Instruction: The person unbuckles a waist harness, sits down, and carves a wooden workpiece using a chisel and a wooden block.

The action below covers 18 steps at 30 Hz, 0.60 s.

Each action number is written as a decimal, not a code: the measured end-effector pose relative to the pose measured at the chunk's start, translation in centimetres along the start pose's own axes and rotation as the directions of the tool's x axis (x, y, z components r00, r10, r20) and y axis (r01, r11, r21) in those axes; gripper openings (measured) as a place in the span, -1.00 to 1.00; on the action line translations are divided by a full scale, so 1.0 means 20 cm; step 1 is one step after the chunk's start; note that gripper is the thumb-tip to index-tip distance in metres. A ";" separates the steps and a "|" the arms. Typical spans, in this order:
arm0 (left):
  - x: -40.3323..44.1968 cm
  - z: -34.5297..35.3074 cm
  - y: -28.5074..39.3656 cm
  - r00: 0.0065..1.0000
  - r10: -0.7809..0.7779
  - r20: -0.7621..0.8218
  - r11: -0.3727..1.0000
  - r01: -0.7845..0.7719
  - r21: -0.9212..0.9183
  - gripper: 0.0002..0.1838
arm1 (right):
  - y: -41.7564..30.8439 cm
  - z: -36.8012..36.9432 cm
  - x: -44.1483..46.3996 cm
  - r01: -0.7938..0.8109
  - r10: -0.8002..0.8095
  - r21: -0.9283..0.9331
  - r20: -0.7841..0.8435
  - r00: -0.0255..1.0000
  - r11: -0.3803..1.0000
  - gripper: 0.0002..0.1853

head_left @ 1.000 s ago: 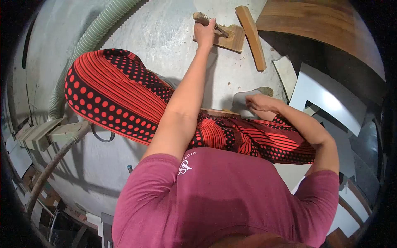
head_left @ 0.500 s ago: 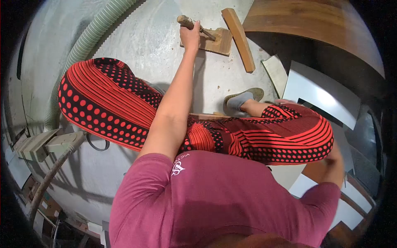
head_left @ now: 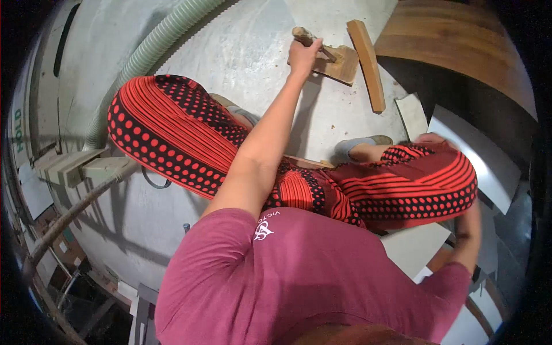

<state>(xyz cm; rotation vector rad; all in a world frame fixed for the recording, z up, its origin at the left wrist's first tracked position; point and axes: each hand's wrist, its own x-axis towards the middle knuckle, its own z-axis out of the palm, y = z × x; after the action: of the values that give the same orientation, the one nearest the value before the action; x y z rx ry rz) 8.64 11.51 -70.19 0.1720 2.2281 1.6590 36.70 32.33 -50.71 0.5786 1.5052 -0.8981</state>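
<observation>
Out at arm's length, my left hand (head_left: 305,56) is closed around a chisel. The chisel's wooden handle (head_left: 301,35) sticks out above my fist, and its metal shank slants down to the right. Its tip meets a flat wooden block (head_left: 348,63) on the floor, where lighter, roughened wood shows. My right arm passes outside my right knee. Only a small part of my right hand (head_left: 430,138) shows, by the lower leg, and its fingers are not clear. A curved wooden piece (head_left: 368,69) lies just right of the block.
A ribbed pale-green hose (head_left: 158,49) runs along the left. Below it are a pale clamp-like fixture (head_left: 72,167) and a long pole (head_left: 80,208). A large curved wooden panel (head_left: 460,34) is at upper right, with white sheets (head_left: 477,161) under it. Small chips dot the floor.
The head view has shifted, so the scene sits farther right and slightly differently in frame. My left hand stays closed on the chisel at the block.
</observation>
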 end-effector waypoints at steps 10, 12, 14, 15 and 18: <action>0.04 0.08 0.16 0.996 0.034 0.080 0.998 -0.039 0.054 -0.29 | -0.97 0.38 1.17 0.821 -0.803 -0.133 -0.342 0.487 0.555 -0.67; 0.01 0.04 0.26 0.987 0.043 0.154 0.993 -0.059 0.099 -0.36 | -1.36 0.64 1.36 0.862 -0.741 0.337 -0.448 0.500 0.378 -0.72; -0.02 0.05 0.26 0.988 0.060 0.139 0.995 -0.071 0.075 -0.37 | -1.51 0.76 1.39 0.804 -0.619 0.407 -0.515 0.594 0.433 -0.73; -0.02 0.07 0.25 0.993 0.053 0.108 0.995 -0.062 0.078 -0.38 | -1.53 0.77 1.44 0.861 -0.667 0.186 -0.562 0.489 0.474 -0.77; 0.01 0.14 0.19 0.990 0.089 0.110 0.995 -0.084 -0.050 -0.43 | -1.53 0.72 1.51 0.844 -0.741 -0.151 -0.574 0.349 0.515 -0.78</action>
<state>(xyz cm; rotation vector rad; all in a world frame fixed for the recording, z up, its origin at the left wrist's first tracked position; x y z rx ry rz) 9.02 15.21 -67.22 0.3469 2.1261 1.6985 16.43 -1.13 -73.60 0.1699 2.3820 -1.7573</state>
